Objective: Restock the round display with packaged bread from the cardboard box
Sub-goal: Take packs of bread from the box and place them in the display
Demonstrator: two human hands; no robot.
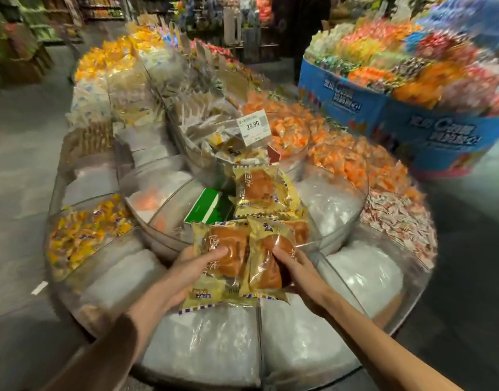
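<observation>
Bottom of the frame: white plastic bags [214, 348] fill the nearest wedges of the round display [261, 334]. Just above them, the left hand [197, 266] grips one packaged bread [223, 258], thumb on top. The right hand [296, 266] is curled round a second pack [268, 258] that overlaps the first. Both wrappers are yellow with a blue-and-white striped edge and brown Chinese lettering, too blurry for me to read. A third pack [256, 190] lies in the middle-tier compartment at frame centre, beside a green box [208, 206]. Yellow sweets [81, 232] sit at the left. Behind, a white price tag [252, 127] reads 23.90, with orange packets [327, 142] to its right. At upper right, a blue candy stand [384, 114] has white print I can't make out.
</observation>
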